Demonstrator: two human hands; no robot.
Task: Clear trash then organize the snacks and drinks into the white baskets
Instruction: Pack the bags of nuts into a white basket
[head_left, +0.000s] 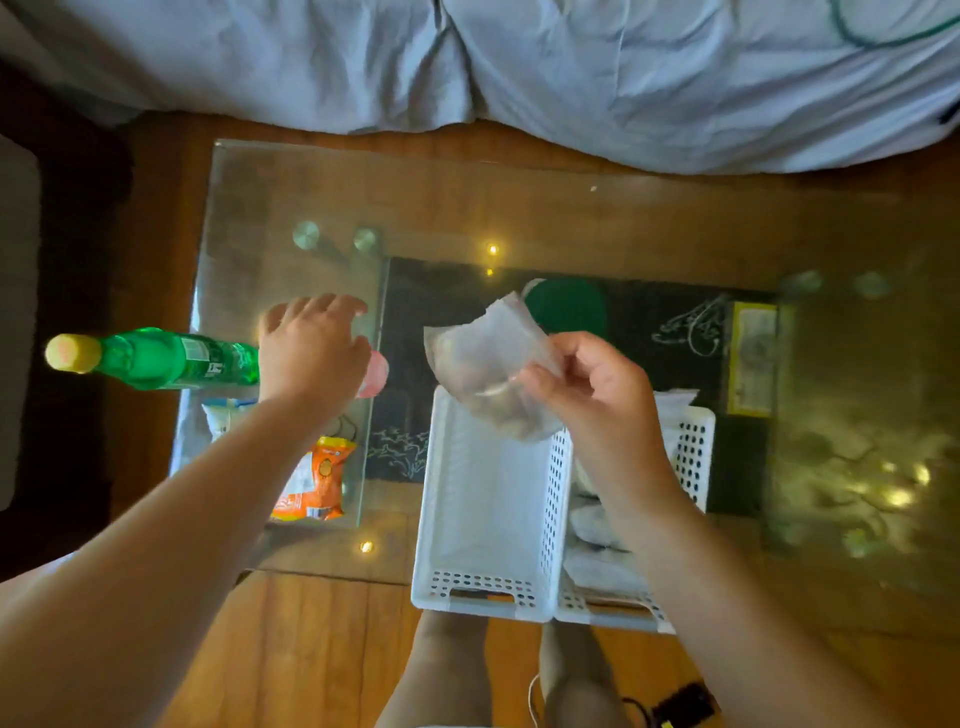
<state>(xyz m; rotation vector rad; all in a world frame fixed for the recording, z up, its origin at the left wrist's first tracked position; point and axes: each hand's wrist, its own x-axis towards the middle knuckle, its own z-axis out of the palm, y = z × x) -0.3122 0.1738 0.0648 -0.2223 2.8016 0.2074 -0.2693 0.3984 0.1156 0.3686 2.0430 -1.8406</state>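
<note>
Two white perforated baskets stand side by side at the glass table's near edge. The left basket (488, 519) holds nothing I can see; the right basket (691, 457) holds pale wrapped packets. My right hand (592, 395) pinches a clear plastic bag (488, 369) with brownish contents above the left basket's far end. My left hand (311, 348) reaches over a pink item (376, 374), mostly hidden beneath it; whether the fingers grip it I cannot tell. A green bottle (166, 358) with a yellow cap lies to its left. An orange snack packet (317, 483) and a white packet (223, 415) lie near my left forearm.
The glass table (467, 208) shows a lower shelf with a dark patterned mat, a green round object (566, 306) and a yellow box (750, 358). A bed with pale sheets (519, 62) runs along the far side. A black device with a cable (680, 701) lies on the wooden floor.
</note>
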